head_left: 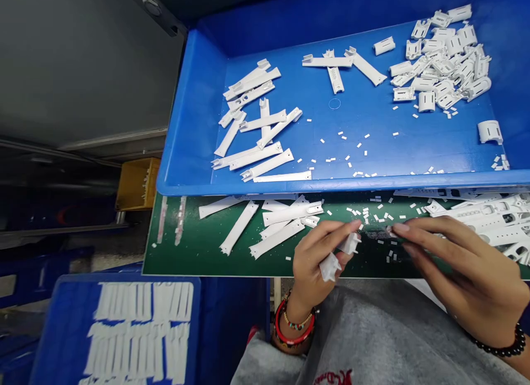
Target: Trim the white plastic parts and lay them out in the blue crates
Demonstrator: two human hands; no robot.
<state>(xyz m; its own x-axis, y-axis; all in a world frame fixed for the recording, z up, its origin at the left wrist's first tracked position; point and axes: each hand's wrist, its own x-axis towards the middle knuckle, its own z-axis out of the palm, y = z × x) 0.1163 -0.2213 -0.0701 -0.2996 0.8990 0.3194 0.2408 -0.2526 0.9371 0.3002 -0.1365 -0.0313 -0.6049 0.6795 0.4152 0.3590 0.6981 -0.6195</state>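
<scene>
Red lettering on grey clothing, partly legible; left hand grips two white parts, ends projecting from its grasp; right hand pinches a small piece, type unclear, to their right

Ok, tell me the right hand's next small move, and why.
I'd have the right hand drop what looks like a small bit at its fingertips among the white chips on the green tabletop; that should free it, since the left hand holds two white parts.
</scene>
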